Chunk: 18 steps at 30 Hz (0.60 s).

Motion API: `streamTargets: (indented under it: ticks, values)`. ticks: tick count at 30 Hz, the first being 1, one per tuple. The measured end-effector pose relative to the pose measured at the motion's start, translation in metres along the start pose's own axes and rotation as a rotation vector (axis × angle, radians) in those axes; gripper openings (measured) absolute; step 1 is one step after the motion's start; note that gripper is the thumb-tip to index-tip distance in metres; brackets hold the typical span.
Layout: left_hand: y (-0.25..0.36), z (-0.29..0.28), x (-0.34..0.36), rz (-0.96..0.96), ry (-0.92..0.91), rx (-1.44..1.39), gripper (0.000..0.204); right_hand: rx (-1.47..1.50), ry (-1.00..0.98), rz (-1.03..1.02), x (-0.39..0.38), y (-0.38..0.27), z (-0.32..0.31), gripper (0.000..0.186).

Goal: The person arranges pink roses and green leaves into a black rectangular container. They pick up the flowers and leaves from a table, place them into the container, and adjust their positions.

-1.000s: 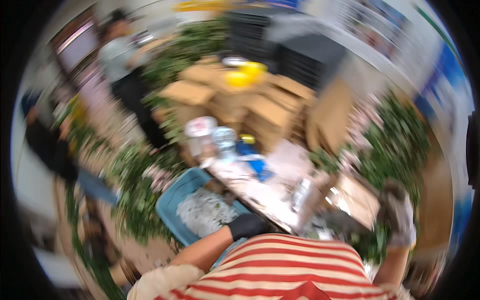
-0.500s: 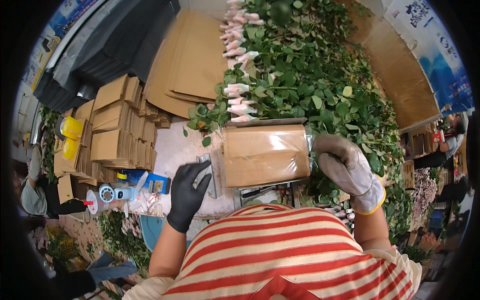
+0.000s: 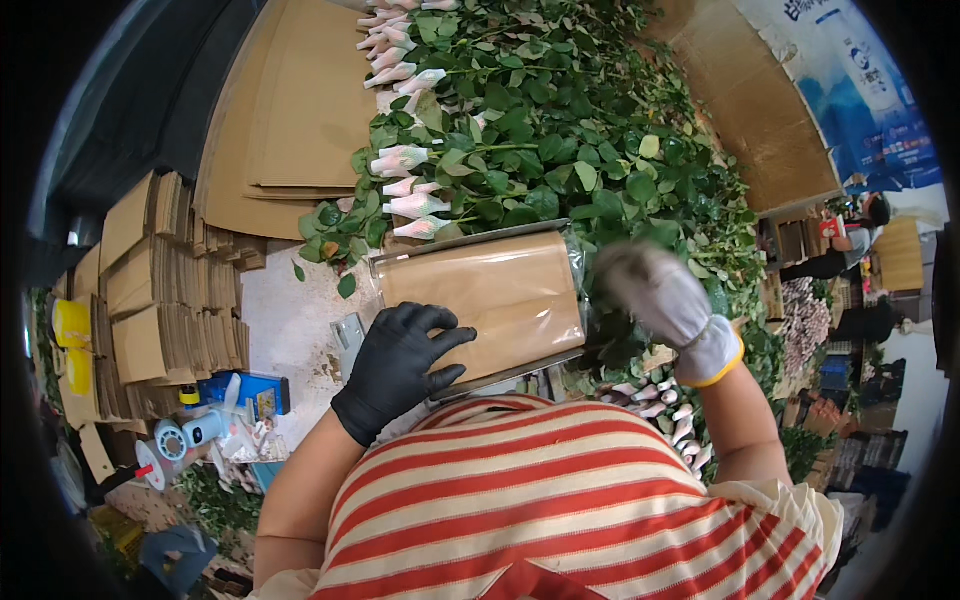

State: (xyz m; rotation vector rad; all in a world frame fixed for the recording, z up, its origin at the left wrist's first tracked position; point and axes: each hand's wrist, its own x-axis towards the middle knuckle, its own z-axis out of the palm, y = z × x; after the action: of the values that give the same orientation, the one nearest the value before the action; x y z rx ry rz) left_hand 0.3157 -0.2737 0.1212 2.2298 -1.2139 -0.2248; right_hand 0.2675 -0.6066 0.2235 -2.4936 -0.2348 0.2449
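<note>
A flat stack of brown paper (image 3: 500, 295) with clear plastic over it lies in a shallow metal-edged holder (image 3: 480, 240) in front of me. My left hand (image 3: 400, 360), in a black glove, is over the stack's near left corner, its thumb and fingers apart and nothing held. To the right of the stack is my right hand (image 3: 655, 300), in a greyish-white work glove with a yellow cuff edge. Motion smears its fingers, so its grip is unclear. Beyond the stack lie long-stemmed roses with pale pink, sleeved heads (image 3: 410, 205) and dense green leaves (image 3: 560, 150).
Stacks of folded brown cardboard (image 3: 180, 290) stand at the left, with large cardboard sheets (image 3: 310, 100) behind. A metal plate (image 3: 348, 340) lies beside my left hand. A small blue fan (image 3: 190, 435) sits at the near left. More wrapped roses (image 3: 670, 410) lie near my body.
My left hand has moved right, from the metal plate onto the corner of the paper stack. My right hand remains beside the stack, now blurred. The view has turned slightly.
</note>
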Motion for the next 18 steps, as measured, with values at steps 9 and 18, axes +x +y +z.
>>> streamTargets:
  ticks: [9,18]
  values:
    - [0.011,0.041,-0.143,-0.312,0.573,-0.249,0.022,0.336,0.122,-0.142,0.006,-0.093,0.060,0.028]
    - [0.015,0.067,-0.231,-0.759,0.803,-0.460,0.018,0.482,-0.488,-0.380,0.083,-0.240,0.201,0.026]
